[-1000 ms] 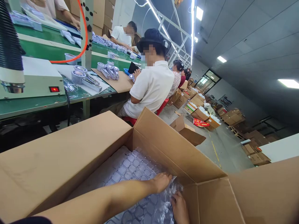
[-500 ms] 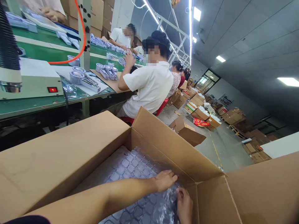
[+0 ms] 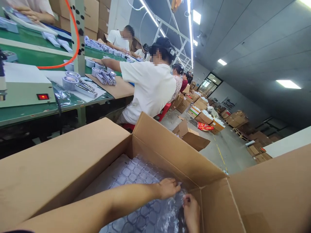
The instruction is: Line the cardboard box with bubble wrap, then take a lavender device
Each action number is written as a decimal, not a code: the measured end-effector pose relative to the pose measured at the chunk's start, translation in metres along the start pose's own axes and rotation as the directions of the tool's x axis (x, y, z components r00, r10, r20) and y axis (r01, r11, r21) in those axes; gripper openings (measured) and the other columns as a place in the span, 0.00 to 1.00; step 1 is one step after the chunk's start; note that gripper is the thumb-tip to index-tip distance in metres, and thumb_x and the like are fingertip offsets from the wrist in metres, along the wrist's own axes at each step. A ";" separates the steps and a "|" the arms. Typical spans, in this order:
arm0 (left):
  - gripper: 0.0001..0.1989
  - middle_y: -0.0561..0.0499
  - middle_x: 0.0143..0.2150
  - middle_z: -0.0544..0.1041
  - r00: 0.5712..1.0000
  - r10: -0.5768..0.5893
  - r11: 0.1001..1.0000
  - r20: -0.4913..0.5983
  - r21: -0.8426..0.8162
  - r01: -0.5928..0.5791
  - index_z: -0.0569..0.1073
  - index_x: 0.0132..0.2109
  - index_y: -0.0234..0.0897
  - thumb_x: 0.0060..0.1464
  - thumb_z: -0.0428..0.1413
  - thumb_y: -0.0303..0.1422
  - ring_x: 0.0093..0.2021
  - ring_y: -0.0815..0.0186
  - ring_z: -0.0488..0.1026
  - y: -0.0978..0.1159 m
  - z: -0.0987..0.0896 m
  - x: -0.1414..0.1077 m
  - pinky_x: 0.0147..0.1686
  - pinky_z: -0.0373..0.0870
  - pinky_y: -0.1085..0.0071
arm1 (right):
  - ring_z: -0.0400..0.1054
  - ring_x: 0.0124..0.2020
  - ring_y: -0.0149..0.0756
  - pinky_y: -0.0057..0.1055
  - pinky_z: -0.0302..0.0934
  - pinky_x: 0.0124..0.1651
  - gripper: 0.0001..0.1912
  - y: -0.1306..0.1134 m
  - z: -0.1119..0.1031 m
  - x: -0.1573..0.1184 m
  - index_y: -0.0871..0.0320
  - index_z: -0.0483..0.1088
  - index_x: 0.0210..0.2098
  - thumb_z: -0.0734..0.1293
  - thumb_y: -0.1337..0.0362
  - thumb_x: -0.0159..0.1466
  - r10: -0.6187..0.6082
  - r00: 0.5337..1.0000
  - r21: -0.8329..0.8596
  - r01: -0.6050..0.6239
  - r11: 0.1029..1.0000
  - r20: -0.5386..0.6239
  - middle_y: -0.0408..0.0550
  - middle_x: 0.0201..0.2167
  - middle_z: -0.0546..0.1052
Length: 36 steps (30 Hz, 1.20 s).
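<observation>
Pinching clear plastic film at lower centre, left hand & right hand grasp it inside open cardboard box, apparently tucking it over bubble-cell sheet. Co-worker sits at green surface, upper left.

Bright ceiling strip lights glare; edges stretch, perhaps slightly blurred

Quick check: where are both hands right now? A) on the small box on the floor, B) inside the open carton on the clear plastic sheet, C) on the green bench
B: the left hand and right hand both pinch the clear plastic sheet inside the open carton.
</observation>
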<state>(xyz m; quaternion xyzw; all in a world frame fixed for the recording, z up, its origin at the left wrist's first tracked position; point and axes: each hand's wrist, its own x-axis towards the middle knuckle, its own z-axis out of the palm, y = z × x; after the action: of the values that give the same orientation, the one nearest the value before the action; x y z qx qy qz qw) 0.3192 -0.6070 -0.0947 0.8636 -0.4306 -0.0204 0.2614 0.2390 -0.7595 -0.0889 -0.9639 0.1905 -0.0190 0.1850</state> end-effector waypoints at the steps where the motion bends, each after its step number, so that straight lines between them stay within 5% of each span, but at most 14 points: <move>1: 0.10 0.45 0.46 0.74 1.000 -0.021 0.999 -0.005 -0.026 0.021 0.72 0.50 0.31 0.65 0.55 0.34 0.46 0.60 0.74 0.001 0.000 0.000 0.46 0.74 0.58 | 0.73 0.31 0.34 0.26 0.58 0.36 0.15 -0.001 -0.001 -0.001 0.56 0.73 0.33 0.55 0.62 0.61 0.016 1.000 -0.010 -0.016 1.000 0.020 0.49 0.32 0.79; 5: 0.11 0.45 0.47 0.74 0.991 -0.131 0.982 0.011 -0.137 0.131 0.72 0.51 0.31 0.65 0.55 0.34 0.45 0.60 0.74 0.004 -0.003 -0.003 0.45 0.75 0.59 | 0.73 0.37 0.36 0.27 0.57 0.39 0.16 -0.009 -0.007 -0.004 0.57 0.73 0.33 0.55 0.63 0.61 0.053 0.996 -0.027 -0.051 0.998 0.073 0.51 0.35 0.79; 15: 0.13 0.46 0.44 0.75 0.909 -0.415 0.832 0.031 -0.393 0.393 0.71 0.52 0.31 0.66 0.55 0.35 0.41 0.62 0.75 0.016 -0.014 0.007 0.41 0.76 0.62 | 0.70 0.30 0.32 0.24 0.57 0.32 0.14 -0.007 -0.010 -0.003 0.58 0.70 0.29 0.54 0.61 0.57 0.034 0.999 0.174 -0.039 0.984 0.031 0.50 0.30 0.78; 19: 0.13 0.46 0.45 0.75 0.870 -0.494 0.768 -0.006 -0.473 0.432 0.71 0.53 0.31 0.67 0.54 0.35 0.41 0.62 0.75 0.026 -0.017 0.020 0.42 0.77 0.62 | 0.69 0.26 0.31 0.25 0.60 0.29 0.20 -0.011 -0.016 -0.003 0.58 0.69 0.35 0.55 0.50 0.57 0.091 0.994 0.381 -0.063 0.922 -0.055 0.52 0.31 0.77; 23: 0.12 0.45 0.45 0.75 0.878 -0.479 0.777 -0.014 -0.474 0.416 0.71 0.51 0.31 0.67 0.54 0.36 0.41 0.62 0.75 0.039 -0.027 0.017 0.41 0.77 0.63 | 0.66 0.23 0.32 0.27 0.61 0.27 0.23 -0.032 -0.024 -0.007 0.59 0.66 0.29 0.56 0.45 0.51 0.056 0.998 0.478 -0.055 0.877 0.012 0.51 0.26 0.75; 26: 0.14 0.46 0.45 0.75 0.937 -0.344 0.851 -0.057 -0.440 0.286 0.72 0.51 0.31 0.67 0.53 0.38 0.43 0.62 0.75 0.049 -0.044 0.001 0.44 0.75 0.62 | 0.71 0.35 0.34 0.28 0.68 0.41 0.26 -0.058 -0.042 -0.021 0.61 0.67 0.32 0.62 0.44 0.48 -0.031 0.999 0.659 0.001 0.752 0.033 0.53 0.33 0.77; 31: 0.20 0.44 0.43 0.76 0.972 -0.234 0.940 -0.029 -0.261 0.219 0.75 0.41 0.32 0.62 0.56 0.48 0.42 0.57 0.74 0.040 -0.068 -0.027 0.44 0.72 0.60 | 0.73 0.46 0.36 0.33 0.69 0.50 0.37 -0.060 -0.066 -0.046 0.56 0.62 0.51 0.70 0.45 0.47 -0.113 0.973 0.850 -0.114 0.515 0.200 0.55 0.51 0.75; 33: 0.17 0.45 0.42 0.76 0.981 -0.189 0.965 0.032 -0.181 0.192 0.74 0.38 0.32 0.64 0.55 0.43 0.43 0.59 0.74 0.026 -0.069 -0.035 0.45 0.71 0.61 | 0.73 0.47 0.39 0.36 0.69 0.52 0.37 -0.035 -0.058 -0.048 0.57 0.62 0.54 0.67 0.44 0.50 -0.116 0.953 0.758 -0.146 0.636 0.280 0.57 0.52 0.74; 36: 0.09 0.48 0.41 0.76 0.982 -0.061 0.993 0.178 -0.091 0.078 0.74 0.36 0.32 0.63 0.57 0.34 0.43 0.63 0.73 0.010 -0.055 -0.048 0.45 0.72 0.63 | 0.72 0.51 0.42 0.38 0.65 0.59 0.22 0.006 -0.031 -0.045 0.60 0.73 0.46 0.60 0.57 0.58 -0.083 0.930 0.339 -0.047 0.940 0.358 0.58 0.50 0.76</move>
<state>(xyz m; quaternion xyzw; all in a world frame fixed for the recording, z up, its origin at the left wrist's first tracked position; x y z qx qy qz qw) 0.2958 -0.5517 -0.0516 0.8591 -0.4201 -0.1263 0.2638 0.1913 -0.7589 -0.0607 -0.9052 0.1375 0.1271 0.3815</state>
